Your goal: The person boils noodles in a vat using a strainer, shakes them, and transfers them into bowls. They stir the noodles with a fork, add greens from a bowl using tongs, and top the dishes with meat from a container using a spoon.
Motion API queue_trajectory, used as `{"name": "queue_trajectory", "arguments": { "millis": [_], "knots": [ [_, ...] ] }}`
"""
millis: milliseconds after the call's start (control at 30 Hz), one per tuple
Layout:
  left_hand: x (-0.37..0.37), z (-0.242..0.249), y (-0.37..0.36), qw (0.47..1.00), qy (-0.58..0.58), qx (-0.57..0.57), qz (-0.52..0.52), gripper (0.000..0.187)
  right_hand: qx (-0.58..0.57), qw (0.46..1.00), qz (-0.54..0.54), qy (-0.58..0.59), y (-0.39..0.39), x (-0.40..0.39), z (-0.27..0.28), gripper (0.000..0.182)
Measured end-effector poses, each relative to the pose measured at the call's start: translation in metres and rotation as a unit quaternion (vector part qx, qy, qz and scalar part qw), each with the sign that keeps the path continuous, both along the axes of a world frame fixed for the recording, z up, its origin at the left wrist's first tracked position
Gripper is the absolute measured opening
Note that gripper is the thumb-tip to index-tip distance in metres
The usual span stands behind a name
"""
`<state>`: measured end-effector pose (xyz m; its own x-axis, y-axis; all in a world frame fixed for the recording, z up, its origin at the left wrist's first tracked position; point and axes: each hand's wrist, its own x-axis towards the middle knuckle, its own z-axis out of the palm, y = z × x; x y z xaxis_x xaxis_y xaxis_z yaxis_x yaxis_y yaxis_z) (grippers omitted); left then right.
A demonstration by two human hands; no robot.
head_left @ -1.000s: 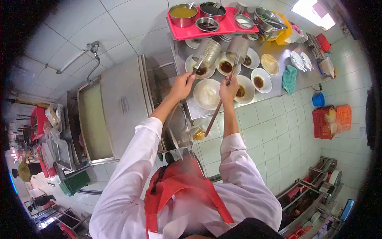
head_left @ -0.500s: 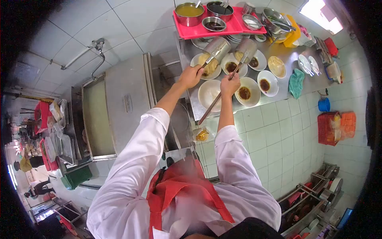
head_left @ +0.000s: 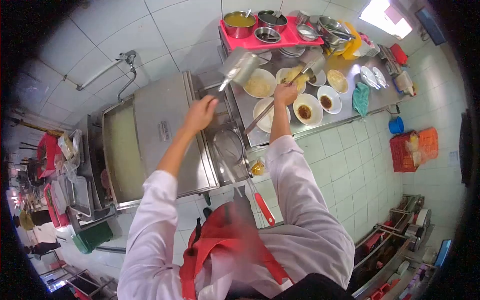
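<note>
Worktable, stainless steel (head_left: pixel 345 64): carries the serving bowls in close rows, presumably so that each sits within reach of both arms. Red tray (head_left: pixel 295 41), along its wall side: groups the sauce pots, likely to keep them apart from the bowls. Left cylindrical strainer (head_left: pixel 241 65): tilted in the air at the table's left end, beside a bowl of pale noodles (head_left: pixel 259 85). Right cylindrical strainer (head_left: pixel 316 64): tipped low beside a second noodle bowl (head_left: pixel 292 79), an angle suited to letting contents slide out. Left hand (head_left: pixel 201 114): fingers curled on the rear of its strainer's handle; motion blur softens the contact. Right hand (head_left: pixel 286 94): fingers closed around a long dark handle (head_left: pixel 260 118), whose free end projects behind the fist, probably for leverage and distance from heat. Dark sauce (head_left: pixel 304 112): pooled in a front bowl, uncovered by noodles.
</note>
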<state>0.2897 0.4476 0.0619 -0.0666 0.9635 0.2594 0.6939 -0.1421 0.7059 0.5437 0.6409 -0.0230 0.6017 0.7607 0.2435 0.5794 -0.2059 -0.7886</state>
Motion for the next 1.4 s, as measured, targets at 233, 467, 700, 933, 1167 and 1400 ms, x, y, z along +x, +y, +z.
{"name": "queue_trajectory", "arguments": {
  "millis": [233, 467, 700, 933, 1167, 1400],
  "knots": [
    [-0.155, 0.022, -0.189, 0.992, 0.009, 0.065, 0.112, 0.024, 0.089, 0.991, 0.006, -0.096, 0.006, 0.017, 0.057, 0.023],
    [-0.242, 0.036, -0.404, 0.939, -0.241, 0.033, 0.243, 0.018, 0.112, 0.926, 0.327, 0.152, -0.206, -0.132, 0.121, 0.018],
    [-0.277, 0.055, -0.524, 0.825, -0.468, 0.113, 0.295, 0.026, -0.057, 0.735, 0.606, 0.298, -0.496, -0.391, 0.130, 0.025],
    [-0.319, 0.044, -0.606, 0.765, -0.432, 0.301, 0.370, 0.019, -0.137, 0.475, 0.840, 0.225, -0.685, -0.514, 0.129, 0.035],
    [-0.371, 0.061, -0.674, 0.647, -0.515, 0.374, 0.420, 0.034, -0.355, 0.203, 0.873, 0.267, -0.737, -0.545, 0.182, 0.049],
    [-0.531, 0.065, -0.668, 0.683, -0.455, 0.401, 0.407, 0.031, -0.421, 0.230, 0.849, 0.223, -0.695, -0.677, 0.206, 0.039]
  ]
}}
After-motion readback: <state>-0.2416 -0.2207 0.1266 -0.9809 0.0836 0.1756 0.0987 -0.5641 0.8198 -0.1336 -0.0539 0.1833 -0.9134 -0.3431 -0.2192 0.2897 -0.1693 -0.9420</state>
